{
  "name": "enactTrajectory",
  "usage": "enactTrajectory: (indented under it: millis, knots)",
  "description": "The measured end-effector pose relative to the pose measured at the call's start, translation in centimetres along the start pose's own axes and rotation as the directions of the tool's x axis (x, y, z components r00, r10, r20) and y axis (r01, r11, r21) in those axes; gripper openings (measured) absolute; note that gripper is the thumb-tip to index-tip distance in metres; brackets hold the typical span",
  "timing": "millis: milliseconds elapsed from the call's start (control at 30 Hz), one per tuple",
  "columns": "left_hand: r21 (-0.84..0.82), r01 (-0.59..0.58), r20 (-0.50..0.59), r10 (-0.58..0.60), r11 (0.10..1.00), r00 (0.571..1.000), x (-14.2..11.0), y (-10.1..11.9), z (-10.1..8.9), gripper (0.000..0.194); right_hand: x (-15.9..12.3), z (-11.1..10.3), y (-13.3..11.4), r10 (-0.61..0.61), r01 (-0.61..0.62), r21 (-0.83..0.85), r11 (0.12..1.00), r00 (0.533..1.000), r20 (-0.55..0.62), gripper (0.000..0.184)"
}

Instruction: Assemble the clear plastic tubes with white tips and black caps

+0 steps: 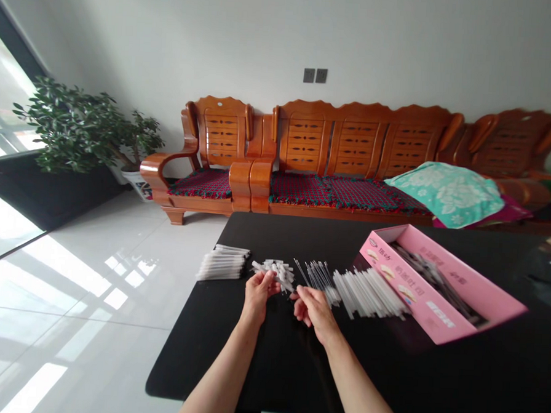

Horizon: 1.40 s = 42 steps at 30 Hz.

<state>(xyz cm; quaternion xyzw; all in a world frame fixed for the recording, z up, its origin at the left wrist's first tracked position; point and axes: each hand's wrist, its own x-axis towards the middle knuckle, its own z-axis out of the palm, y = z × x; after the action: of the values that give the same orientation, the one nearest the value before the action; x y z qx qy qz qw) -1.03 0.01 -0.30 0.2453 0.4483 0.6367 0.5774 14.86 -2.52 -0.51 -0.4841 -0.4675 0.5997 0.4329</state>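
My left hand [258, 294] pinches a small white piece, blurred at the fingertips, in front of a loose pile of short white pieces [276, 267]. Close by on the right, my right hand [315, 309] has thumb and index finger pressed together; what lies between them is too small to make out. Just beyond it, thin grey rods [320, 275] lie side by side. Next to those is a row of long whitish tubes [372, 292]. A neat stack of pale tubes [223, 263] lies left of the pile.
A pink box [430, 304] holding dark slender sticks [433, 279] sits at an angle on the right of the black table [203, 344]. Wooden seats [302, 140] with checked cushions line the wall behind. A potted plant [90, 126] stands at the left.
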Motion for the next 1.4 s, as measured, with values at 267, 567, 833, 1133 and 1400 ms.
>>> enactTrajectory:
  millis: [267, 567, 833, 1133, 1400]
  knots:
    - [0.008, 0.016, -0.008, -0.015, 1.000, 1.000, -0.2, -0.2, 0.1, 0.056, 0.0, -0.3, -0.1, -0.043, 0.041, -0.025, 0.999, 0.997, -0.066, 0.031]
    - [0.001, 0.009, 0.002, -0.009, 1.000, 1.000, -0.1, -0.3, -0.1, 0.055, -0.2, -0.2, 0.2, 0.008, -0.008, -0.021, 1.000, 1.000, 0.005, 0.051]
    - [0.010, 0.003, 0.005, -0.003, 1.000, 1.000, -0.2, 0.0, -0.2, 0.054, -0.4, -0.1, -0.4, 0.020, -0.020, -0.015, 1.000, 1.000, -0.020, 0.044]
    - [-0.002, -0.023, -0.062, 0.023, 1.000, 0.998, 0.4, -0.1, -0.6, 0.053, -0.3, -0.9, 0.0, -0.034, 0.027, -0.072, 0.997, 0.994, -0.101, 0.029]
    - [-0.040, -0.047, -0.105, 0.043, 0.998, 0.994, 0.7, 0.4, -1.5, 0.052, 0.3, -3.4, 1.3, -0.108, 0.070, -0.141, 0.987, 0.953, -0.282, 0.033]
